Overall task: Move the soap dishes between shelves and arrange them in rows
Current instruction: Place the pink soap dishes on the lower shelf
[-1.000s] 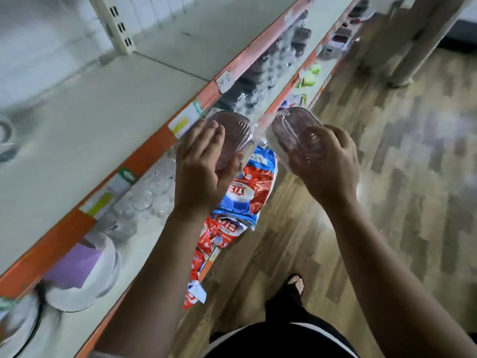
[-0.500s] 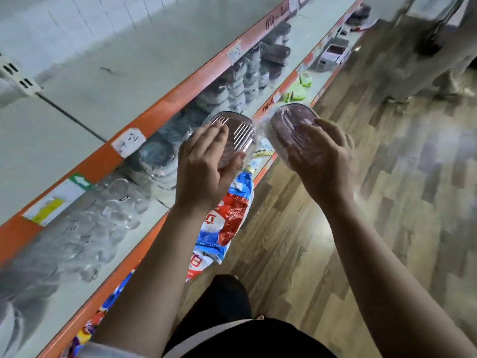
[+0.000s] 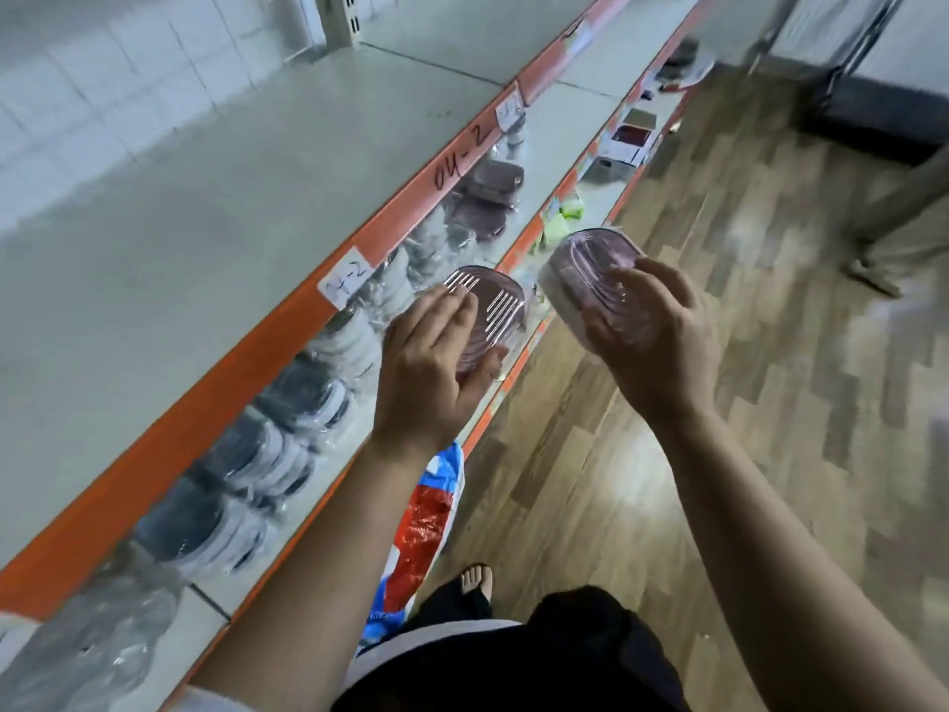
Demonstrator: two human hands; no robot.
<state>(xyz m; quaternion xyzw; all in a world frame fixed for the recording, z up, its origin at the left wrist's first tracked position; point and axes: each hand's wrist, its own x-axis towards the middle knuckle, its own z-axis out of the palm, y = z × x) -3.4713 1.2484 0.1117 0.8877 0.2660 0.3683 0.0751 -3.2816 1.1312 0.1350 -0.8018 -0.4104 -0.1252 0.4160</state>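
Soap dishes, two of them, are held in the air in front of the shelving, one in each hand. The left soap dish (image 3: 495, 313) is pinkish and transparent, with raised ribs on its top face, and it hangs over the front edge of the middle shelf (image 3: 580, 110). The right soap dish (image 3: 580, 269) looks the same kind, wrapped in clear film, and it is tilted with its far end toward the shelves. The two dishes are near each other but do not touch.

The middle shelf carries a long row of stacked round dishes (image 3: 287, 403) in clear wrapping, white and dark, and farther along some dark brown dishes (image 3: 488, 197). The top shelf (image 3: 231, 223) is grey with an orange front strip (image 3: 154, 470) that bears the handwritten mark "04-2". A red and blue bag (image 3: 426, 521) hangs out from a lower level, above the wooden floor (image 3: 770, 403).

The left hand (image 3: 431, 367) grips its dish from above, fingers laid over the top and thumb at the near side. The right hand (image 3: 662, 346) clasps the near half of its dish, fingers curled around it. Both forearms reach forward.
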